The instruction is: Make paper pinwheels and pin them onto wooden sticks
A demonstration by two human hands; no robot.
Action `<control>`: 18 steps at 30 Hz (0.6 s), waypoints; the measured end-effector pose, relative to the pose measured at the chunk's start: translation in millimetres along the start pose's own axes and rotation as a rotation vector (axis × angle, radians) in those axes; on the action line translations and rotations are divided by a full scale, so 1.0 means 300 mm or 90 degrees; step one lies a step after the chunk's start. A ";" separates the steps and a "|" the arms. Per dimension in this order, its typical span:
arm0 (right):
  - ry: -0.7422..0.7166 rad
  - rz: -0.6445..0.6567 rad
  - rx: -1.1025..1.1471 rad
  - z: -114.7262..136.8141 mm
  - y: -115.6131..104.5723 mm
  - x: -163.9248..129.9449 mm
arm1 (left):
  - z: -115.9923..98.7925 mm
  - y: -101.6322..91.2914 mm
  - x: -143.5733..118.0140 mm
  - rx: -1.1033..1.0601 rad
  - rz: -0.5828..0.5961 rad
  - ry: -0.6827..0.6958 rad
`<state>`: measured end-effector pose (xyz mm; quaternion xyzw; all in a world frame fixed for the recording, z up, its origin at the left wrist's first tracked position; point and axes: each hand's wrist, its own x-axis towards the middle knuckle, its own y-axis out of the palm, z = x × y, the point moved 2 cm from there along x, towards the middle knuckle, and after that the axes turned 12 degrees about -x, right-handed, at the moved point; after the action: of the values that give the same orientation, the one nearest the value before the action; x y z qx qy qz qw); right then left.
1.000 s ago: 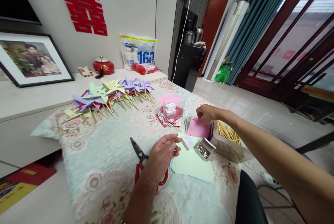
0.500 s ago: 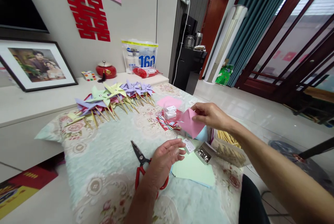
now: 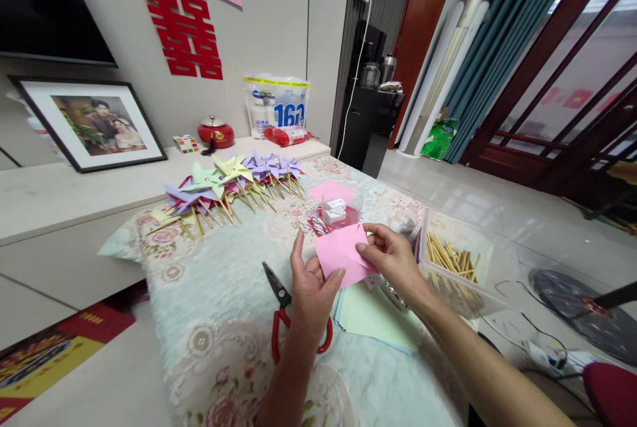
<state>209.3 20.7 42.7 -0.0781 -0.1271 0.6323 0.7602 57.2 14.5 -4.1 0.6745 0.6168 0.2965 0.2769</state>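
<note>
Between my two hands is a square of pink paper [image 3: 343, 256], held above the table. My right hand [image 3: 391, 254] pinches its right side between thumb and fingers. At the lower left corner, my left hand [image 3: 314, 284] has its thumb on the front of the sheet and its fingers behind. Scissors [image 3: 279, 298] with red handles lie under my left forearm, partly covered. Below the pink sheet sits a stack of pale green paper [image 3: 381, 321]. A small box of metal fasteners [image 3: 394, 296] is mostly hidden by my right hand.
Several finished paper pinwheels [image 3: 233, 182] on sticks lie at the back left. To the right stands a clear bin [image 3: 480, 294] of wooden sticks. A clear container [image 3: 348, 205] with small white boxes sits behind my hands.
My right hand has brought the pink paper down and nearer, turning it flat towards me. My left hand, empty before, has taken its lower left corner. The view has shifted slightly.
</note>
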 end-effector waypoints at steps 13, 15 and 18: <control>-0.001 0.022 0.060 -0.056 -0.002 -0.048 | 0.009 -0.020 -0.001 0.004 -0.032 -0.062; -0.008 0.029 0.038 -0.058 0.000 -0.049 | 0.017 -0.027 0.001 0.011 -0.025 -0.093; -0.042 0.020 -0.015 -0.061 0.000 -0.050 | 0.027 -0.034 0.003 0.032 -0.026 -0.108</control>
<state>212.2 6.9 23.7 -0.0678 -0.1582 0.6451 0.7445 56.4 16.2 -17.0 0.6912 0.6120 0.2167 0.3173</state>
